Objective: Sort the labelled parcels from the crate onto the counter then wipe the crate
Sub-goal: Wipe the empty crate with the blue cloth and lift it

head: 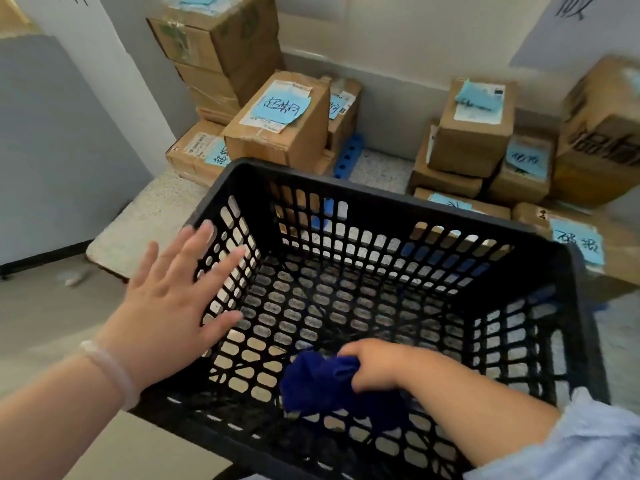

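A: From the head camera, what is in the black crate (381, 198)?

B: A dark blue cloth (318, 382), bunched against the near wall at about 6 o'clock. The crate fills the middle of the view, tilted towards the camera.

A: Who has the cloth?

B: The right hand (377, 365), reaching in from 5 o'clock out of a pale blue sleeve (595, 441). Its fingers are curled round the cloth, gripping it.

A: And the left hand (173, 306)?

B: At 9 o'clock, with a pale bracelet (107, 368) on the wrist. Its fingers (194, 247) are straight and spread, holding nothing, over the crate's left wall. I cannot tell whether they press on it.

A: Where are the boxes?

B: On the speckled bench (156, 216) beyond the crate. The left parcels (277, 133) are stacked at 11 to 12 o'clock, the right parcels (474, 140) at 1 to 2 o'clock. Many carry blue labels (280, 107) with handwriting.
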`<state>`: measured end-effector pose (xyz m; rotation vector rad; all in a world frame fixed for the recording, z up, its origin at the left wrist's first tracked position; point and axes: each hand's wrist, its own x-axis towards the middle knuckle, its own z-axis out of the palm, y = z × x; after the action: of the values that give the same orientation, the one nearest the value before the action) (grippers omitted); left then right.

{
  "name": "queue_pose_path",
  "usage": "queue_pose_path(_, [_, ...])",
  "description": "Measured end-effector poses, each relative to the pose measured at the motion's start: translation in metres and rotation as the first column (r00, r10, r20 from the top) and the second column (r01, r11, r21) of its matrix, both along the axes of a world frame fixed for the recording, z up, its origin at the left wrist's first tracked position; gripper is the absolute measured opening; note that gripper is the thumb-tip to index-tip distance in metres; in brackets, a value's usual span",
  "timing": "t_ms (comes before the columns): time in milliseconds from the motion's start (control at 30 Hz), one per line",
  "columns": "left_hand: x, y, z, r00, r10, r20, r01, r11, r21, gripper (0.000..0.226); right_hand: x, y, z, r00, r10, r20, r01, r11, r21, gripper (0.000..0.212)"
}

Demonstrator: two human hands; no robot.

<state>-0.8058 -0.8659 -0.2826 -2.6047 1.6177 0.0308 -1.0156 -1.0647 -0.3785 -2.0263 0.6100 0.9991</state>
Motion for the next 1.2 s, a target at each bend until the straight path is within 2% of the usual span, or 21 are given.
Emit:
queue_pose_path(67, [-0.02, -0.039, -0.001, 0.958, -0.255, -0.134, 0.26, 0.966, 0.018, 0.07, 0.006, -0.014, 0.018, 0.961, -0.265, 0.077, 0.261, 0.964, 0.054, 0.025])
queue_pose_path(100, [-0.032, -0.059, -0.007, 0.907, -0.288, -0.306, 0.326, 0.942, 0.079, 0.072, 0.009, -0.018, 0.027, 0.925, -0.363, 0.112, 0.354, 0.931, 0.088, 0.027])
queue_pose_path(167, [-0.053, -0.095, -0.025, 0.721, -0.13, -0.681, 0.341, 0.922, 0.184, 0.084, 0.012, -0.017, 0.041, 0.814, -0.554, 0.174, 0.524, 0.83, 0.194, 0.029])
queue_pose_path(200, [-0.059, -0.107, -0.036, 0.608, -0.066, -0.791, 0.317, 0.934, 0.165, 0.09, 0.012, -0.014, 0.043, 0.718, -0.678, 0.158, 0.625, 0.728, 0.28, 0.029])
queue_pose_path(233, [-0.063, -0.115, -0.049, 0.537, -0.04, -0.843, 0.277, 0.952, 0.131, 0.091, 0.012, -0.01, 0.043, 0.592, -0.8, 0.097, 0.726, 0.582, 0.367, 0.029])
queue_pose_path(267, [-0.062, -0.12, -0.063, 0.514, -0.035, -0.857, 0.24, 0.965, 0.104, 0.085, 0.011, -0.006, 0.042, 0.476, -0.879, 0.016, 0.795, 0.438, 0.42, 0.031])
queue_pose_path(300, [-0.06, -0.124, -0.075, 0.521, -0.041, -0.852, 0.217, 0.972, 0.086, 0.072, 0.009, -0.001, 0.04, 0.402, -0.915, -0.039, 0.834, 0.349, 0.428, 0.033])
queue_pose_path(333, [-0.056, -0.128, -0.086, 0.54, -0.049, -0.84, 0.203, 0.976, 0.073, 0.057, 0.006, 0.003, 0.039, 0.385, -0.922, -0.038, 0.856, 0.342, 0.387, 0.035])
queue_pose_path(400, [-0.047, -0.14, -0.102, 0.574, -0.04, -0.818, 0.155, 0.986, 0.061, 0.034, -0.001, 0.002, 0.045, 0.45, -0.888, 0.09, 0.856, 0.458, 0.239, 0.046])
queue_pose_path(467, [-0.04, -0.159, -0.11, 0.598, -0.027, -0.801, 0.05, 0.999, 0.004, 0.03, -0.014, -0.001, 0.062, 0.488, -0.837, 0.245, 0.842, 0.526, 0.118, 0.054])
queue_pose_path(567, [-0.043, -0.189, -0.113, 0.613, -0.065, -0.788, -0.046, 0.992, -0.117, 0.04, -0.05, 0.001, 0.098, 0.442, -0.683, 0.581, 0.861, 0.504, -0.063, 0.05])
queue_pose_path(633, [-0.051, -0.201, -0.121, 0.639, -0.165, -0.751, 0.041, 0.983, -0.182, 0.044, -0.084, 0.003, 0.118, 0.461, -0.44, 0.771, 0.876, 0.363, -0.317, 0.05])
queue_pose_path(667, [-0.055, -0.204, -0.129, 0.662, -0.226, -0.715, 0.146, 0.974, -0.173, 0.048, -0.101, 0.002, 0.123, 0.54, -0.346, 0.767, 0.841, 0.249, -0.48, 0.053])
queue_pose_path(700, [-0.059, -0.206, -0.141, 0.697, -0.273, -0.664, 0.276, 0.956, -0.103, 0.054, -0.118, 0.001, 0.123, 0.63, -0.337, 0.699, 0.768, 0.14, -0.625, 0.059])
queue_pose_path(733, [-0.063, -0.206, -0.153, 0.744, -0.307, -0.593, 0.397, 0.917, 0.024, 0.061, -0.132, 0.0, 0.121, 0.698, -0.393, 0.598, 0.676, 0.087, -0.732, 0.067])
queue_pose_path(767, [-0.066, -0.205, -0.166, 0.79, -0.334, -0.514, 0.475, 0.864, 0.168, 0.066, -0.142, 0.0, 0.116, 0.722, -0.472, 0.505, 0.608, 0.085, -0.789, 0.075])
queue_pose_path(800, [-0.069, -0.203, -0.178, 0.823, -0.359, -0.439, 0.501, 0.824, 0.265, 0.069, -0.147, 0.0, 0.112, 0.698, -0.563, 0.441, 0.596, 0.117, -0.794, 0.08])
queue_pose_path(833, [-0.072, -0.201, -0.187, 0.844, -0.381, -0.378, 0.501, 0.811, 0.301, 0.069, -0.149, 0.001, 0.108, 0.635, -0.646, 0.424, 0.652, 0.152, -0.743, 0.081])
queue_pose_path(900, [-0.079, -0.198, -0.193, 0.847, -0.431, -0.31, 0.513, 0.817, 0.266, 0.066, -0.152, 0.002, 0.1, 0.543, -0.702, 0.461, 0.768, 0.194, -0.61, 0.08])
queue_pose_path(1067, [-0.084, -0.193, -0.192, 0.761, -0.579, -0.293, 0.637, 0.754, 0.163, 0.058, -0.151, 0.0, 0.102, 0.511, -0.696, 0.505, 0.811, 0.197, -0.55, 0.074])
queue_pose_path(1200, [-0.084, -0.184, -0.193, 0.695, -0.613, -0.377, 0.697, 0.703, 0.143, 0.057, -0.149, 0.0, 0.103, 0.498, -0.704, 0.506, 0.823, 0.2, -0.532, 0.071])
